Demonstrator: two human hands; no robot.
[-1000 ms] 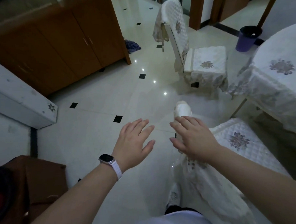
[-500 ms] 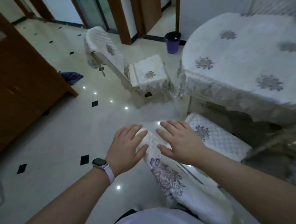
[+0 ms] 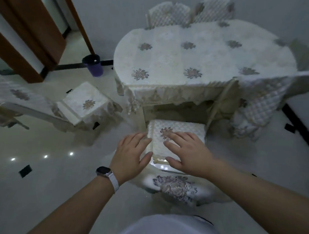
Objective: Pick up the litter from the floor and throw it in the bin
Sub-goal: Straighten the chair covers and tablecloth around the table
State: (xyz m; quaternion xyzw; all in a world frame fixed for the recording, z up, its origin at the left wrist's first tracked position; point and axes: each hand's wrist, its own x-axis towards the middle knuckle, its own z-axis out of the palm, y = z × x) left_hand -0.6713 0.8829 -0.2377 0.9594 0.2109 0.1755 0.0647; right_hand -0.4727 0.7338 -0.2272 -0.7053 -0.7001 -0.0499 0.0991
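Observation:
A purple bin [image 3: 94, 67] with a black liner stands on the floor by the wall, left of the covered table, far from both hands. My left hand [image 3: 130, 155], with a white watch on its wrist, is stretched forward with fingers apart and holds nothing. My right hand [image 3: 187, 153] is also spread and empty, hovering over the quilted seat [image 3: 190, 130] of a chair tucked under the table. No litter shows on the floor in this view.
A round table [image 3: 196, 53] with a flowered white cloth fills the upper right. A second covered chair [image 3: 86, 102] stands at the left, and more chairs [image 3: 171, 14] behind the table. Brown door frames [image 3: 30, 33] rise at the upper left. Pale tiled floor [image 3: 51, 183] lies to the left.
The view has swung right, from the cabinet side to the table. Both hands stay spread and empty and now hover by the tucked chair's seat. The bin appears nearer.

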